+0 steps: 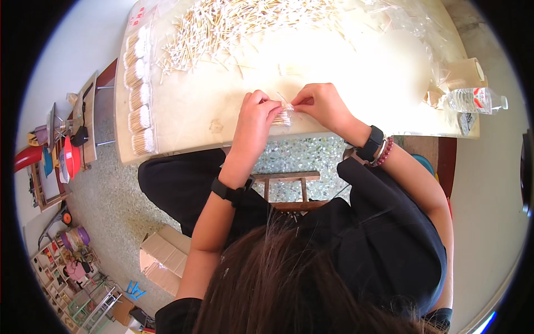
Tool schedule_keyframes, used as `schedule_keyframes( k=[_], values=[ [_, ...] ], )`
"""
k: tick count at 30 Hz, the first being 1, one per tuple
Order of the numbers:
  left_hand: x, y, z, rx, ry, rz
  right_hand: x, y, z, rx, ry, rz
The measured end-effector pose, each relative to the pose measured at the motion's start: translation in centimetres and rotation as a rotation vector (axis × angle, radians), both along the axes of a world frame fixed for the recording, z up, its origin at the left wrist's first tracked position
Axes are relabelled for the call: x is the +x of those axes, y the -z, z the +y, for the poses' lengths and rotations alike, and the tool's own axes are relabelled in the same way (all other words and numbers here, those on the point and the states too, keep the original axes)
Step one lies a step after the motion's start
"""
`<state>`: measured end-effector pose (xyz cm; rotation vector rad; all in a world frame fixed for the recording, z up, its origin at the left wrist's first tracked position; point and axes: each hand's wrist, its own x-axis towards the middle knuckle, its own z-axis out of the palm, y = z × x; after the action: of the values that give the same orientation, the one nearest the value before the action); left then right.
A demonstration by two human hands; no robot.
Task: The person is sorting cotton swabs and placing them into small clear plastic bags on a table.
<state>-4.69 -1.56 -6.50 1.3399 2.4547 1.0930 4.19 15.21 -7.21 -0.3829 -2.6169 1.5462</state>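
Observation:
Close to the near edge of the table lies a small clear bag of cotton swabs (281, 118), its sticks lined up side by side. My left hand (253, 122) is closed on the bag's left and upper part, fingers bent over it. From the right, my right hand (325, 106) pinches thumb and fingertips together at the bag's upper right corner. A thin pale stick or fold stands up between the two hands; which it is I cannot tell. Beyond them spreads a big heap of loose cotton swabs (222, 33).
Along the table's left edge runs a column of filled swab bags (139, 119). Clear plastic bags (411, 22) lie at the far right, with a tape roll (464, 72) and a water bottle (473, 101) nearer. A cardboard box (165, 256) stands on the floor.

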Motion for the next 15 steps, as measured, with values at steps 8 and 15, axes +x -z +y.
schedule_keyframes(
  k=[8, 15],
  values=[
    [-0.1, 0.2, 0.0, -0.01, -0.024, -0.004, -1.3, -0.9, -1.1, 0.011, 0.007, -0.112],
    [0.0, 0.4, -0.4, -0.004, -0.014, -0.084, -1.3, -0.9, -0.2, -0.023, -0.01, -0.071]
  ],
)
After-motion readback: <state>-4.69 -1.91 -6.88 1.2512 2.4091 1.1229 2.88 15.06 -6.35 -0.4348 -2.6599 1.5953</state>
